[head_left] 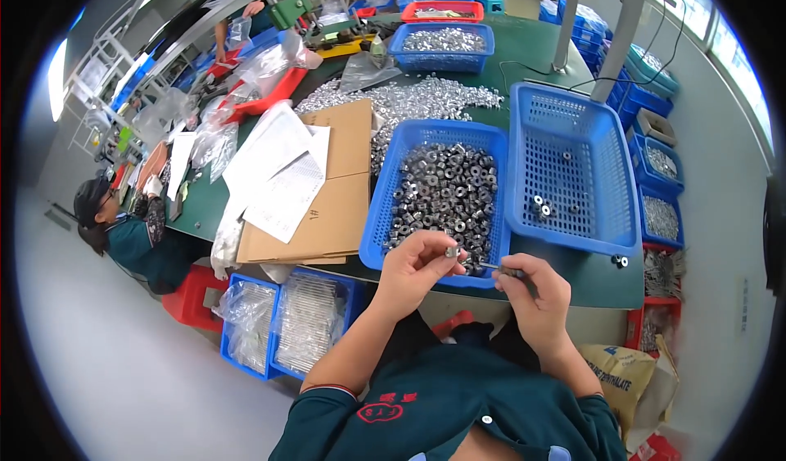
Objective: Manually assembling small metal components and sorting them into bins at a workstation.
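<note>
My left hand pinches a small silver metal bushing between thumb and fingertips, over the near edge of a blue basket. That basket is full of similar short metal bushings with centre holes. To its right, my right hand grips a thin metal pin tool with a thicker handle. The tool's slim tip points left at the bushing; whether it enters the hole I cannot make out. A second blue basket at the right holds only a few bushings.
Papers lie on flat cardboard at left. Loose silver parts heap behind the baskets. Two bushings sit near the table's right corner. Blue bins stack along the right. A co-worker sits at the far left.
</note>
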The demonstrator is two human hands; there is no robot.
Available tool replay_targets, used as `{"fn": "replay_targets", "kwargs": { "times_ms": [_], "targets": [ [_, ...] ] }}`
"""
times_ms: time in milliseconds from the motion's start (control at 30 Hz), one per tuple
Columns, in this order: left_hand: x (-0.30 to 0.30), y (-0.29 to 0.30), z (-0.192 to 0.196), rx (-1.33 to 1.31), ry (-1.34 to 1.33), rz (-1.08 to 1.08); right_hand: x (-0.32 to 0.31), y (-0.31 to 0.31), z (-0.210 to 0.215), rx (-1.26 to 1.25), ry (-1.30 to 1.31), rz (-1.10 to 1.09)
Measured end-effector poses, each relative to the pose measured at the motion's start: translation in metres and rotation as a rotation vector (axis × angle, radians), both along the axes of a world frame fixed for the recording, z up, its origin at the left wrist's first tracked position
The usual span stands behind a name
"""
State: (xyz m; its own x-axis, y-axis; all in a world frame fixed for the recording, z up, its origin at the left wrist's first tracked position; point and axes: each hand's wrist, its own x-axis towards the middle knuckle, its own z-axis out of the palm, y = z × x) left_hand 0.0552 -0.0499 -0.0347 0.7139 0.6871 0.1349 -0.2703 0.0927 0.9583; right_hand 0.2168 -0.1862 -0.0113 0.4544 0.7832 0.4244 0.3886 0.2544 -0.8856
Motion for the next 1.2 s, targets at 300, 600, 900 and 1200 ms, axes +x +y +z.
{"fn": "replay_targets", "kwargs": {
  "times_ms": [300, 600, 900, 1200],
  "targets": [
    [-0.004, -0.018, -0.004, 0.137, -0.021, -0.005, -0.006, 0.008, 0.004, 0.059, -0.318, 0.008],
    [-0.003, -0.023, -0.005, 0.03, -0.008, 0.001, -0.006, 0.003, 0.003, 0.049, -0.304, 0.015],
    [-0.006, -0.029, 0.003, 0.204, 0.106, 0.018, -0.002, -0.001, 0.003, -0.001, -0.278, -0.034],
    [0.0, -0.028, 0.021, 0.714, 0.323, 0.217, -0.001, -0.002, 0.005, 0.063, -0.298, -0.063]
  ]
}}
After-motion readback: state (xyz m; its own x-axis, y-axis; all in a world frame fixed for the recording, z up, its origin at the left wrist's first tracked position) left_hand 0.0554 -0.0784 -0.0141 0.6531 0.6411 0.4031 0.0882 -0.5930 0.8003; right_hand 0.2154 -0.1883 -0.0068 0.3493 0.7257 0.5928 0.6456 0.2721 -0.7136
